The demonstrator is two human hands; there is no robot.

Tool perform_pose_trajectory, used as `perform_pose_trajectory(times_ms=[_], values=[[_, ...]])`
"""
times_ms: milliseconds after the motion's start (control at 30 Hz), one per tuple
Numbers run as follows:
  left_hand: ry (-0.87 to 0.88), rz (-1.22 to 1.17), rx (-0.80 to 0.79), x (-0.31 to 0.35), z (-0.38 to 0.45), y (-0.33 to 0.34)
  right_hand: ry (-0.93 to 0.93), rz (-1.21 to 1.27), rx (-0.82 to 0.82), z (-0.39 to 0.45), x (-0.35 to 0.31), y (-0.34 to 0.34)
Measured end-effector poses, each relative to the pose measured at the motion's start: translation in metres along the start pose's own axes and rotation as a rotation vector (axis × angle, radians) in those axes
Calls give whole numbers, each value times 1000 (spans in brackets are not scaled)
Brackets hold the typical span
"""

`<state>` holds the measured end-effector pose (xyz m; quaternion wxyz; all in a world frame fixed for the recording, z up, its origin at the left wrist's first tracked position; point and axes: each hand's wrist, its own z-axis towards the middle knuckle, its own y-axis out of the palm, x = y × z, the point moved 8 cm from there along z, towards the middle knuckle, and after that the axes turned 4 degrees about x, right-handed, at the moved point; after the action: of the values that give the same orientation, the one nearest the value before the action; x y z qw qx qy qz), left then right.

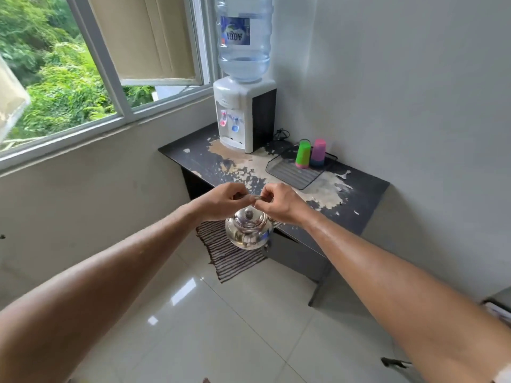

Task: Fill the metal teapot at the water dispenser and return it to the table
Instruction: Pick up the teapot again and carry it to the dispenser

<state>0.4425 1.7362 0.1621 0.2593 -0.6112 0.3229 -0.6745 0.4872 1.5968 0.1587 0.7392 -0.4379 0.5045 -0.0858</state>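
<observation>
The left hand [221, 201] and the right hand [279, 204] meet knuckle to knuckle, each with fingers curled round the thin wire handle [255, 198] of the metal teapot [249, 229]. The teapot hangs upright below them in the air, lid and dark knob on top, just off the near edge of the counter [365, 197] and above a striped floor mat [229, 252].

At 12 o'clock from the hands, at the counter's far end, stands the white water dispenser [243, 114], with a red tap and a blue tap on its front and a large blue water bottle [244, 37] inverted on top. At 2 o'clock a dark tray [293, 172] carries a green cup stack [303, 153] and a pink cup stack [318, 152], side by side. The counter's dark surface is peeling in pale patches.
</observation>
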Motion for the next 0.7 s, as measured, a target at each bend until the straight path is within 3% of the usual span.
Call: perform_pose_trajectory(times_ms=[333, 700], values=[[69, -2, -112, -123, 134, -116, 128, 7, 100, 196, -18, 43], [98, -23, -197, -246, 298, -161, 214, 3, 112, 383, 34, 85]])
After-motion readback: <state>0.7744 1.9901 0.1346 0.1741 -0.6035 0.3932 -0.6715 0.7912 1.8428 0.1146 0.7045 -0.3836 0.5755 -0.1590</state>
